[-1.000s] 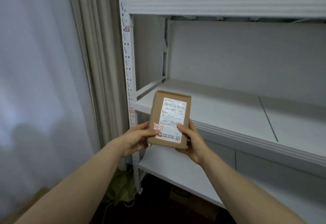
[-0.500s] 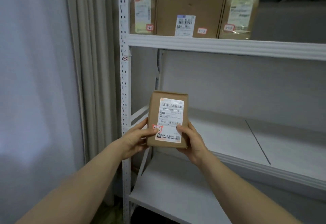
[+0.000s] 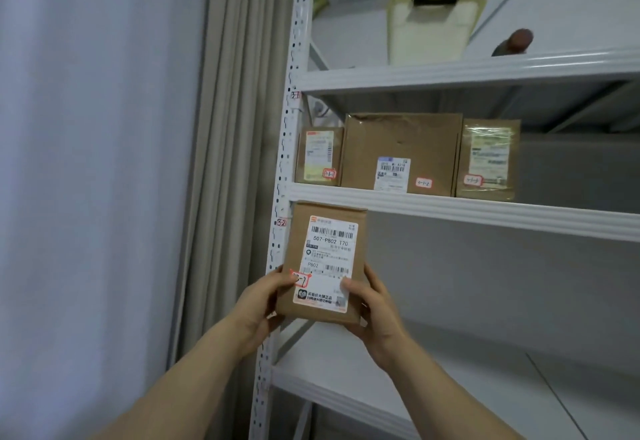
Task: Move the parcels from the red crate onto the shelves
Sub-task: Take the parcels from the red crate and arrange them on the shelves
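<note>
Head view: three labelled parcels already stand on the middle shelf. Just below that shelf's rim, the left hand and right hand hold a brown paper parcel. Their fingers are curled round its lower edges, and it is not yet shelved. The red crate is out of view.

The white shipping label on the small brown paper parcel reads "507-P802 T70" and, lower down, "P802". Left of that parcel, a red-edged sticker on the white perforated shelf post reads "32".
</note>
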`<action>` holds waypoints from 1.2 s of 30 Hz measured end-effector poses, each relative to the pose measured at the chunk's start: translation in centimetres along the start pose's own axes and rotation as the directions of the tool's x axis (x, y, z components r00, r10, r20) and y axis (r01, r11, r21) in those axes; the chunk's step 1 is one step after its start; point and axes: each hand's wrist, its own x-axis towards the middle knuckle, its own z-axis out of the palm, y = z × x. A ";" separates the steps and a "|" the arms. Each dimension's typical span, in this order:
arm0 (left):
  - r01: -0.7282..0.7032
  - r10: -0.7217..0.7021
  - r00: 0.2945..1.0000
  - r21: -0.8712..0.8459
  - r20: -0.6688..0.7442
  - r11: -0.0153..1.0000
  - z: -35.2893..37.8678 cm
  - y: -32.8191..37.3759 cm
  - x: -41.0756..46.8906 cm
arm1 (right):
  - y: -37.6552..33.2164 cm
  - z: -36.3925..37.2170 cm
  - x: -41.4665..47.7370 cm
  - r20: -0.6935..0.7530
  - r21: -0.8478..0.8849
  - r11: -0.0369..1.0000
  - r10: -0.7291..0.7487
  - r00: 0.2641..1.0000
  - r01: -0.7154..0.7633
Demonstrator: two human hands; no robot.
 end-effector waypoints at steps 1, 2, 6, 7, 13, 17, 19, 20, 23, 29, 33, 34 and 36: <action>-0.016 0.016 1.000 0.000 -0.004 1.000 -0.1 0.4 0.1 | -0.3 0.2 0.2 -0.001 0.006 1.000 0.000 1.000 0.000; -0.026 0.026 1.000 -0.001 -0.008 1.000 -0.1 0.6 0.1 | -0.4 0.3 0.3 0.000 0.010 1.000 0.002 1.000 -0.002; -0.022 0.022 0.999 -0.007 -0.024 1.000 -0.8 -0.2 0.2 | 0.9 0.0 0.2 0.001 -0.026 0.998 0.048 0.999 -0.048; -0.001 0.001 0.999 -0.011 -0.044 1.000 -1.0 -0.7 0.2 | 1.4 -0.2 0.2 -0.005 -0.041 0.996 0.073 0.997 -0.074; 0.177 -0.181 0.979 -0.043 -0.099 0.983 -1.9 -5.1 -0.7 | 5.9 -2.6 -0.8 -0.026 -0.061 0.971 0.228 0.973 -0.230; 0.245 -0.248 0.960 -0.036 -0.128 0.969 -1.9 -7.9 -2.0 | 8.7 -4.2 -2.0 -0.021 -0.084 0.953 0.292 0.956 -0.293; 0.272 -0.276 0.951 -0.049 -0.141 0.961 -1.8 -9.1 -2.5 | 9.9 -4.9 -2.6 -0.029 -0.076 0.943 0.324 0.946 -0.325; 0.287 -0.292 0.946 -0.053 -0.142 0.956 -1.8 -9.7 -2.8 | 10.5 -5.2 -2.9 -0.033 -0.073 0.938 0.338 0.941 -0.340; 0.327 -0.333 0.932 -0.064 -0.144 0.943 -1.8 -11.2 -3.5 | 12.0 -6.2 -3.6 -0.039 -0.073 0.925 0.372 0.927 -0.374; 0.384 -0.383 0.911 -0.022 -0.154 0.923 -1.9 -13.9 -4.4 | 14.2 -8.2 -4.7 -0.029 -0.088 0.895 0.437 0.899 -0.438; 0.401 -0.381 0.913 0.140 -0.148 0.905 -2.2 -15.3 -4.7 | 15.8 -10.0 -6.6 0.017 -0.196 0.831 0.534 0.845 -0.521; 0.399 -0.378 0.914 0.152 -0.150 0.904 -2.1 -15.5 -4.8 | 16.2 -10.4 -7.1 0.023 -0.233 0.810 0.557 0.830 -0.538; 0.376 -0.353 0.923 0.175 -0.151 0.910 -1.8 -15.7 -4.9 | 17.1 -11.2 -8.0 0.027 -0.323 0.766 0.595 0.803 -0.556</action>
